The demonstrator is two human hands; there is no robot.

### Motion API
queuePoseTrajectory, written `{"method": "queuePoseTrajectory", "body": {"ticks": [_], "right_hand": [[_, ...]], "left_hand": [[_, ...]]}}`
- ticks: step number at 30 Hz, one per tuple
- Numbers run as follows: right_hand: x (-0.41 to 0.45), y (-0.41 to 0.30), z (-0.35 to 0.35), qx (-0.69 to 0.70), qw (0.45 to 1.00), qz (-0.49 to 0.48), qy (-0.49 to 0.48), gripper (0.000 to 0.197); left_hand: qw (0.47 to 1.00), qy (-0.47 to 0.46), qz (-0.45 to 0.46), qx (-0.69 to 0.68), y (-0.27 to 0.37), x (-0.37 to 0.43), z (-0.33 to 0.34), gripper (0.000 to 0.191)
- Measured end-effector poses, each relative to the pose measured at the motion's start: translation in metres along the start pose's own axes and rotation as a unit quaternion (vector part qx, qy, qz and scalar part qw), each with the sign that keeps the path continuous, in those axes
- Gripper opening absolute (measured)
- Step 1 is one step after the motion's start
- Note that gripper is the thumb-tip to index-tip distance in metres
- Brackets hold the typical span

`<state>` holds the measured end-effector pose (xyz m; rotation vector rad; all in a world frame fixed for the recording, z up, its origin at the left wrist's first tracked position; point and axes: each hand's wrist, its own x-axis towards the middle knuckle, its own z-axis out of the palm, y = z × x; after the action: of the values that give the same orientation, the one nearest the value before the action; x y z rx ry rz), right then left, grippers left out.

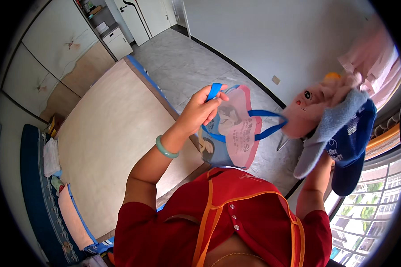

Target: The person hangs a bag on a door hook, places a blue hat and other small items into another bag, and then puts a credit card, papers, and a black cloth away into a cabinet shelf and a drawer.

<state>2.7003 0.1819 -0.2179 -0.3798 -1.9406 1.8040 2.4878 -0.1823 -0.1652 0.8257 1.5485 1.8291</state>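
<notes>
My left hand [204, 108] is raised in the middle, its fingers closed around a blue strap handle [214, 91]. From it hangs a translucent bag [235, 130] with pink edging, printed pictures and writing; its other blue handle [269, 113] sticks out to the right. At the right, my right arm reaches up behind several caps: a dark blue cap [349, 143], a fuzzy light blue-grey item [334, 123] and a pink plush hat with an embroidered face [309, 106]. The caps hide my right hand, so its fingers cannot be seen.
A large bed [120, 133] with a beige mat lies to the left, a folded pink pillow [74, 217] at its headboard. Pink clothing [377, 63] hangs at the upper right, above a barred window [371, 207]. Grey tiled floor [173, 63] runs between bed and wall.
</notes>
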Motion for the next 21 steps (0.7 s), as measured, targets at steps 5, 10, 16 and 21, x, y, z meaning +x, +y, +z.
{"method": "queuePoseTrajectory", "body": {"ticks": [5, 10, 16, 21], "right_hand": [[0.025, 0.000, 0.093, 0.096, 0.974, 0.085, -0.187, 0.039], [0.026, 0.025, 0.196, 0.224, 0.866, 0.246, -0.374, 0.040], [0.014, 0.134, 0.266, 0.165, 0.885, 0.255, -0.352, 0.057], [0.014, 0.170, 0.283, 0.090, 0.872, 0.239, -0.419, 0.051]], "left_hand": [[1.000, 0.027, -0.001, 0.000, -0.008, -0.016, -0.009, 0.036], [0.998, 0.066, -0.017, 0.002, -0.016, -0.034, -0.025, 0.037], [0.995, 0.092, -0.031, -0.007, -0.035, -0.049, -0.036, 0.039], [0.995, 0.077, -0.069, 0.013, -0.048, -0.067, -0.035, 0.038]]}}
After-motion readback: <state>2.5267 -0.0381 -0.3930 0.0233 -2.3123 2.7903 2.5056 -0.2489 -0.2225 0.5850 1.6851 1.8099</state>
